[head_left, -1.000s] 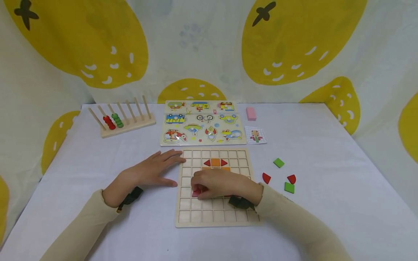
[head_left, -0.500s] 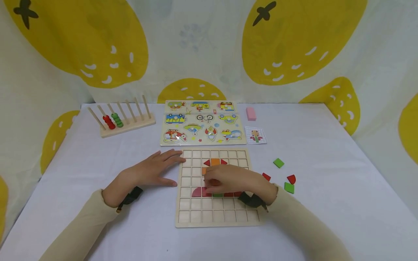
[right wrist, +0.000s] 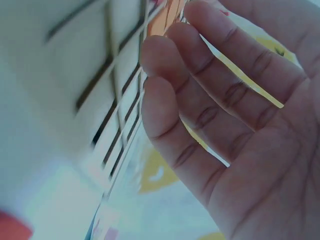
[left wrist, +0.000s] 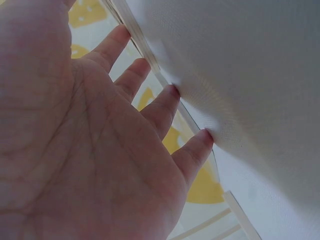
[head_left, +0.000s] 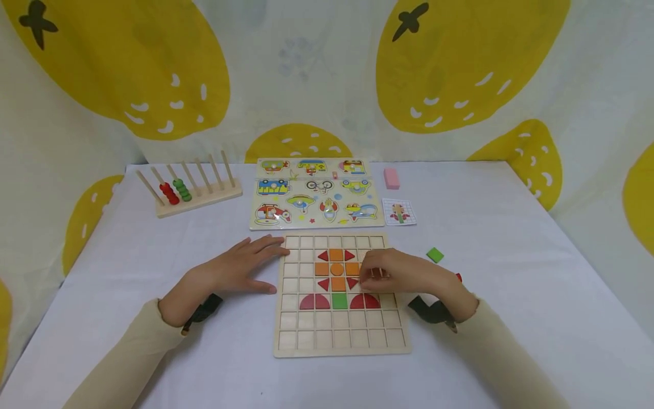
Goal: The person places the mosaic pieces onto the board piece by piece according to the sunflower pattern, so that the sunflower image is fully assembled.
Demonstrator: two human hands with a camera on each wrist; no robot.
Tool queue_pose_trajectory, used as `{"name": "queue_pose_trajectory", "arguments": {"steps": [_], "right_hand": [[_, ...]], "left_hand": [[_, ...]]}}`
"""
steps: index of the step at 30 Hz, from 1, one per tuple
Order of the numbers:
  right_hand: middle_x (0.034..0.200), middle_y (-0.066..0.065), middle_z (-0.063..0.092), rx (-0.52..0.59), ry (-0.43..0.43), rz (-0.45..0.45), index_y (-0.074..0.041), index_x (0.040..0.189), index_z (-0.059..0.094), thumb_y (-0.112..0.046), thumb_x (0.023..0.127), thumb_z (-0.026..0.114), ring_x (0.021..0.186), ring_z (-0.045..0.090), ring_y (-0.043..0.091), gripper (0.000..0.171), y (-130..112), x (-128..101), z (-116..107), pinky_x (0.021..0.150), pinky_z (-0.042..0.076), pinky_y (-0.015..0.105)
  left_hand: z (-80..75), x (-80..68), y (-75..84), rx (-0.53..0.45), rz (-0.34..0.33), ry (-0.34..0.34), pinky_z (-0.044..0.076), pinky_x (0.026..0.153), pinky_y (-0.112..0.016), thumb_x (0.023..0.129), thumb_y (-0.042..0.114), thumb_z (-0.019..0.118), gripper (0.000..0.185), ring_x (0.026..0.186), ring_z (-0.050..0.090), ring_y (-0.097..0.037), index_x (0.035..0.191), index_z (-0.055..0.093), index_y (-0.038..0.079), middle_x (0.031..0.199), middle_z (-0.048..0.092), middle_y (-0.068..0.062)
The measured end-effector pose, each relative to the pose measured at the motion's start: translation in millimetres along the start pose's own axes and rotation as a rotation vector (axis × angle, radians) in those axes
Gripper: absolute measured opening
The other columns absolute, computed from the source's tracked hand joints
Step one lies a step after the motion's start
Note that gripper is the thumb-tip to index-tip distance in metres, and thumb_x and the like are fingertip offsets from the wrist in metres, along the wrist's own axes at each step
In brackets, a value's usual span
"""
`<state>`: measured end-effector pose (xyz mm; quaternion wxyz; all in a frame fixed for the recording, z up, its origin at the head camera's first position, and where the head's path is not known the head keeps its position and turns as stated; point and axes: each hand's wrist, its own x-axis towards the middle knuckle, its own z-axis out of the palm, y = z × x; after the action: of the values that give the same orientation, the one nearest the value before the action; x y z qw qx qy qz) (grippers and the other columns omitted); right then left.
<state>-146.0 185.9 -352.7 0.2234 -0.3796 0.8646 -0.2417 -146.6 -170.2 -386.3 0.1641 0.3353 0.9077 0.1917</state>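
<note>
A wooden grid board (head_left: 306,339) lies flat on the white-covered table. Set into its cells are orange squares (head_left: 336,254), an orange circle (head_left: 336,269), red triangles (head_left: 323,255), a green square (head_left: 339,301) and red quarter-circles (head_left: 307,302), two on each side of the green one. My left hand (head_left: 232,270) is spread at the board's left edge, fingertips on the rim. Over the board's right part hovers my right hand (head_left: 409,278), fingers loosely bent. The right wrist view shows nothing between those fingers (right wrist: 160,110).
Right of the board lie a loose green square (head_left: 435,255) and a red piece (head_left: 458,277), mostly hidden by my right wrist. Behind stand a vehicle puzzle board (head_left: 317,199), a pattern card (head_left: 399,212), a pink block (head_left: 392,178) and a bead rack (head_left: 204,196).
My right hand has moved rightward across the board, uncovering the pieces in the middle and the red quarter-circles. It now covers some loose pieces on the right. My left hand has stayed put.
</note>
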Motion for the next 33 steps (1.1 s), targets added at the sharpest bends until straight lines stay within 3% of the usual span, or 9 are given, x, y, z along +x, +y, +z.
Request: {"name": "queue_pose_trajectory", "arguments": {"steps": [11,18,27,33], "right_hand": [[0.083,-0.006,0.058,0.067,0.042,0.087,-0.013,0.093,0.068,-0.018,0.091,0.070,0.073,0.054,0.011,0.006,25,-27,-19,0.056,0.049,0.023],[0.091,-0.005,0.063,0.015,0.084,0.137,-0.009,0.100,0.068,-0.016,0.088,0.073,0.080,0.056,0.013,0.015,37,-40,-31,0.071,0.051,0.025],[0.093,0.004,0.065,0.012,0.142,0.158,-0.005,0.096,0.068,-0.006,0.083,0.075,0.083,0.056,0.020,0.015,55,-53,-36,0.070,0.052,0.027],[0.096,0.004,0.064,-0.019,0.159,0.236,-0.006,0.094,0.069,-0.006,0.079,0.079,0.089,0.056,0.025,0.018,66,-61,-42,0.081,0.052,0.042]], "left_hand": [[1.5,-0.4,-1.8,-0.001,0.006,0.005,0.015,0.115,-0.063,0.085,0.045,0.072,0.075,0.145,0.025,-0.033,0.147,0.039,0.019,0.157,0.029,-0.010],[3.3,0.9,-4.2,0.015,0.002,0.002,0.015,0.115,-0.063,0.085,0.049,0.071,0.075,0.146,0.023,-0.032,0.147,0.038,0.021,0.158,0.028,-0.009],[1.2,0.6,-1.1,-0.003,-0.003,-0.007,0.015,0.115,-0.063,0.085,0.045,0.073,0.075,0.145,0.023,-0.033,0.146,0.039,0.019,0.157,0.029,-0.010],[1.4,-0.3,-0.9,-0.002,-0.003,-0.001,0.016,0.114,-0.063,0.085,0.045,0.072,0.075,0.145,0.023,-0.033,0.147,0.039,0.018,0.157,0.029,-0.010]]}}
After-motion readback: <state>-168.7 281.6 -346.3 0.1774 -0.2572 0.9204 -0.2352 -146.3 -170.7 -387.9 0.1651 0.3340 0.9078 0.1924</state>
